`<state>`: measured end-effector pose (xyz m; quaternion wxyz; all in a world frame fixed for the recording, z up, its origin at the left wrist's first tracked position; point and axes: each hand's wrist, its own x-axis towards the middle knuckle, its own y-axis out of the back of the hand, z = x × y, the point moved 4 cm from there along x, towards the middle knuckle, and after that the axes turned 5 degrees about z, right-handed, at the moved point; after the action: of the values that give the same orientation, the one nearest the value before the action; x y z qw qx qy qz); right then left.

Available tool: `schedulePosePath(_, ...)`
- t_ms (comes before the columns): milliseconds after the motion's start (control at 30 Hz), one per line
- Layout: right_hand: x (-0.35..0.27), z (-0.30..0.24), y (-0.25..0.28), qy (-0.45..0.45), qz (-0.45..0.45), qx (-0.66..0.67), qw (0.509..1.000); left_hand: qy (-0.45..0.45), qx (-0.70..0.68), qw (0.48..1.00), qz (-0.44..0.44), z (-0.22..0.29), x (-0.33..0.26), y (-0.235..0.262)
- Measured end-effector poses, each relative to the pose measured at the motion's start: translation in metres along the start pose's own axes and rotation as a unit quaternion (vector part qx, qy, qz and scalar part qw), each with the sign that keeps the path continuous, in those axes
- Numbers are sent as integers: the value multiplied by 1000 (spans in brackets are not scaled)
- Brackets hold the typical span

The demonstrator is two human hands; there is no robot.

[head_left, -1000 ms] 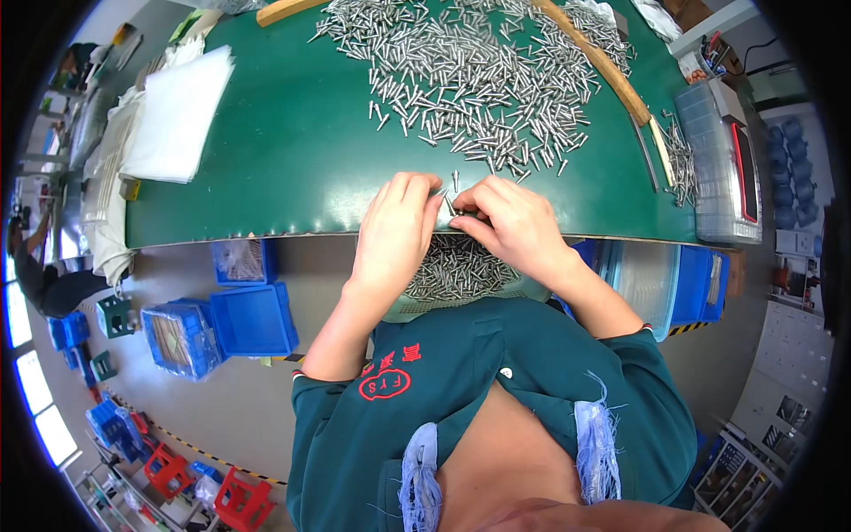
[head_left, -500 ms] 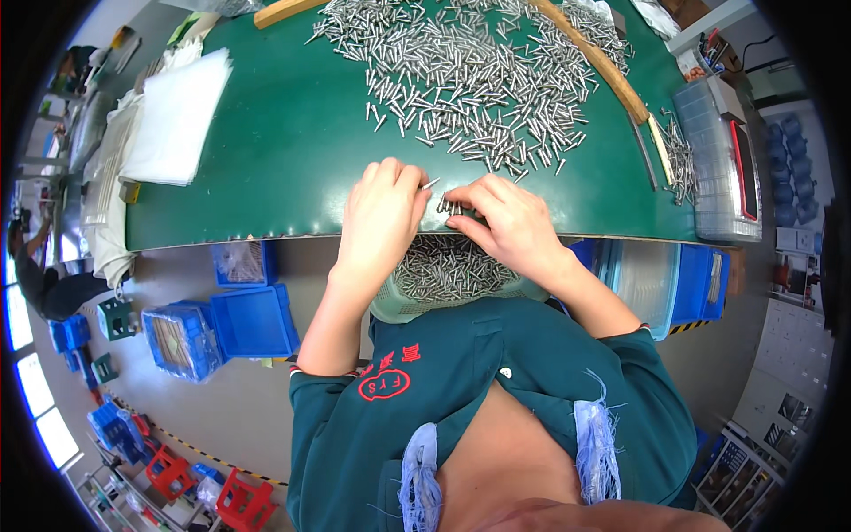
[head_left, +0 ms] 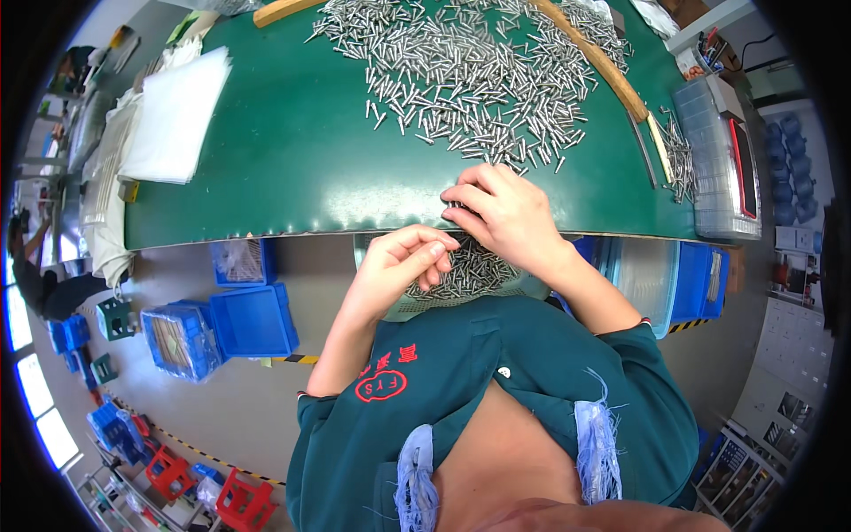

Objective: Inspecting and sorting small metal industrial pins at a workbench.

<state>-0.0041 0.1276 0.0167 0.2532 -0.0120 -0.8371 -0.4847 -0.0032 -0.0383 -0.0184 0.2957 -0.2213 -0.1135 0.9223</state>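
Head view: a person in a green top works at the near edge of a worktop, seen from above.
Worktop point(head_left: 292, 168): green, curved by the lens, carrying everything named below except the tray and bins.
Pin heap point(head_left: 479, 75): a broad scatter of short, slim, silver metal pins across the far middle of the worktop, lying at all angles, thinning out toward the near edge.
Wooden strip point(head_left: 594, 58): long and pale, running along the right border of the pin heap.
White sheets point(head_left: 173, 115): a flat stack at the left end of the worktop, well apart from the pins.
Clear box point(head_left: 722, 160): at the right end of the worktop, beside a smaller bunch of pins.
Blue bins point(head_left: 253, 319): on the floor, below the worktop's near edge, to the left.
Tray of pins point(head_left: 465, 275): just under the worktop's near edge, between the two hands, filled with the same silver pins.
Right hand point(head_left: 505, 213): on the worktop's near edge, fingers curled down onto pins there; whether they grip any I cannot tell.
Left hand point(head_left: 399, 266): off the worktop, over the tray, fingers bent inward with tips together; anything pinched is hidden.
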Motion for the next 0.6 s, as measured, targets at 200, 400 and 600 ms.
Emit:
schedulePosePath(200,-12,0,11,19,-37,23,999,142,-231,960,-74,-35,15,-12)
schedulePosePath(400,-23,-11,23,-1,-65,64,996,183,-288,936,-88,-41,23,-17)
schedulePosePath(600,-28,-3,22,-69,-84,118,987,140,-154,976,-68,-39,21,-26)
